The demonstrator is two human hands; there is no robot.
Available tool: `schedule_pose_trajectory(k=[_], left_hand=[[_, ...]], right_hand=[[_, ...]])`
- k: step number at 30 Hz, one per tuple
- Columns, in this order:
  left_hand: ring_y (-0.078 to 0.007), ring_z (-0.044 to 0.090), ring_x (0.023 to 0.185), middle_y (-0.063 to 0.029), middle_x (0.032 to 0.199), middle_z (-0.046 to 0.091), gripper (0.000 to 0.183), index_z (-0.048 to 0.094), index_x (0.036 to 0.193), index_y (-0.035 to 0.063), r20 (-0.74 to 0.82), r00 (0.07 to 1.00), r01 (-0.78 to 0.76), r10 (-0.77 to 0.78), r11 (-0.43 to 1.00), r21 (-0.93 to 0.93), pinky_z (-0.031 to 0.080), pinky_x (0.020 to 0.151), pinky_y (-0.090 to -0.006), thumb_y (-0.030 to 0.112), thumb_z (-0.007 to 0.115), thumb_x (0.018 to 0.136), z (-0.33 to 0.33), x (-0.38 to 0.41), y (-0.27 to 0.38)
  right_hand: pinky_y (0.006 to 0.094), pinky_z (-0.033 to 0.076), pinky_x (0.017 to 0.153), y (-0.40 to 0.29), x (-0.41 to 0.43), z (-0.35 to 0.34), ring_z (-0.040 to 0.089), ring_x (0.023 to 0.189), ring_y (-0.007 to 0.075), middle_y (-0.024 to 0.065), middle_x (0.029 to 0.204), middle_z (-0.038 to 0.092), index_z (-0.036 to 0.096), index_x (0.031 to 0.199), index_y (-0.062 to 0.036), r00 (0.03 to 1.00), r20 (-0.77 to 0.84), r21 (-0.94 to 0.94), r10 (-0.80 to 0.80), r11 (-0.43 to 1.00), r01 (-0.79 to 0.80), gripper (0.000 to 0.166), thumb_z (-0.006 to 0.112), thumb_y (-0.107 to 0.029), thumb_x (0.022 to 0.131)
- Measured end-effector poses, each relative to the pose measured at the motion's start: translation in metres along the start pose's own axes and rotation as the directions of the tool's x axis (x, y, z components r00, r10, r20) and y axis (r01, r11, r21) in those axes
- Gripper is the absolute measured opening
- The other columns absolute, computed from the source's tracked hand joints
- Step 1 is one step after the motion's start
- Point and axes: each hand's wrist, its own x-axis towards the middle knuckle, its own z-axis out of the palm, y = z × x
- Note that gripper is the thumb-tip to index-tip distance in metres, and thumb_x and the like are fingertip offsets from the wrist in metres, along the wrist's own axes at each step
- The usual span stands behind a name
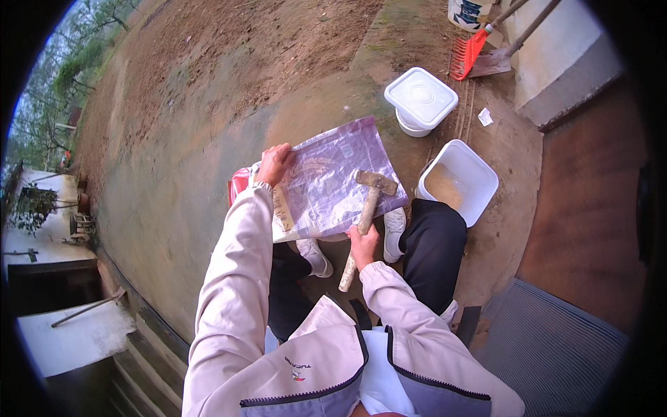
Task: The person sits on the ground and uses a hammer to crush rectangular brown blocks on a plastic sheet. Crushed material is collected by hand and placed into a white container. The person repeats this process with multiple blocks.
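A printed, purplish plastic bag (328,182) is spread flat between my hands, above my shoes. My left hand (275,162) grips its upper left edge. In my right hand (363,244) is the wooden handle of a hammer (369,208) with a short, heavy head; the head lies over the bag's right part. A red package (239,183) shows partly behind my left wrist. By my right knee stands an uncovered white plastic bucket (482,180) with tan grainy material inside. What lies beneath the bag is hidden.
A lidded white bucket (421,99) stands farther ahead. Beyond it, a red rake (471,52) and a shovel (490,63) lean near the wall (563,47). Scrap of white paper (485,117) lies on the ground. Corrugated sheet (552,339) is at lower right, concrete steps (156,339) at lower left.
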Motion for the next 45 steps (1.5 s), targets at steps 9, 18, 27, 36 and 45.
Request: schedule_pose_trajectory(k=[9,18,27,36,45], left_hand=[[-0.0374,0.057,0.084,-0.0144,0.084,0.059,0.013,0.056,0.090,0.0046,-0.036,0.999,0.033,-0.034,0.999,-0.021,0.044,0.075,-0.0462,0.016,0.061,0.091,0.044,-0.022,-0.027],[-0.0357,0.060,0.102,-0.0158,0.101,0.063,0.019,0.058,0.105,0.0072,-0.035,0.976,0.211,-0.214,0.975,-0.072,0.046,0.088,-0.0483,0.020,0.061,0.091,0.053,-0.033,-0.029],[-0.0287,0.064,0.105,-0.0163,0.111,0.066,0.027,0.063,0.118,0.0027,-0.476,0.793,0.250,-0.380,0.915,-0.316,0.051,0.090,-0.0366,0.009,0.065,0.091,-0.051,-0.107,0.008],[-0.0072,0.059,0.078,-0.0014,0.085,0.066,0.018,0.066,0.097,-0.0008,-0.441,0.286,0.644,-0.851,0.511,-0.569,0.049,0.073,-0.0248,0.016,0.060,0.099,-0.131,-0.420,0.038],[-0.0382,0.067,0.103,-0.0227,0.106,0.070,0.033,0.070,0.111,0.0049,0.023,0.431,0.886,-0.902,0.419,-0.197,0.054,0.089,-0.0461,0.020,0.067,0.082,0.018,-0.444,0.009]], right_hand=[[0.0311,0.051,0.047,-0.012,0.009,-0.027,0.066,0.052,0.0172,0.0078,0.066,0.063,0.059,0.089,0.0026,0.974,0.137,-0.346,0.182,0.930,-0.125,0.025,0.071,-0.019,0.085],[0.0368,0.051,0.051,-0.015,0.033,-0.010,0.063,0.049,0.0200,0.0099,0.061,0.063,0.061,0.085,0.0004,0.954,0.298,-0.582,0.046,0.800,0.143,0.032,0.073,-0.030,0.087],[0.0488,0.052,0.070,-0.004,0.050,-0.028,0.069,0.073,0.0374,0.0201,0.072,0.068,0.067,0.084,-0.0008,0.899,0.437,-0.792,0.004,0.476,0.383,0.046,0.059,-0.046,0.095],[0.0367,0.049,0.054,-0.010,0.061,-0.058,0.061,0.051,0.0221,0.0148,0.076,0.066,0.065,0.090,-0.0016,0.863,0.484,-0.588,-0.144,0.676,0.443,0.020,0.055,-0.018,0.097],[0.0240,0.050,0.049,-0.037,0.068,-0.027,0.061,0.057,0.0095,0.0061,0.083,0.067,0.066,0.104,-0.0021,0.838,0.541,-0.442,-0.070,0.823,0.355,0.020,0.058,-0.020,0.100]])
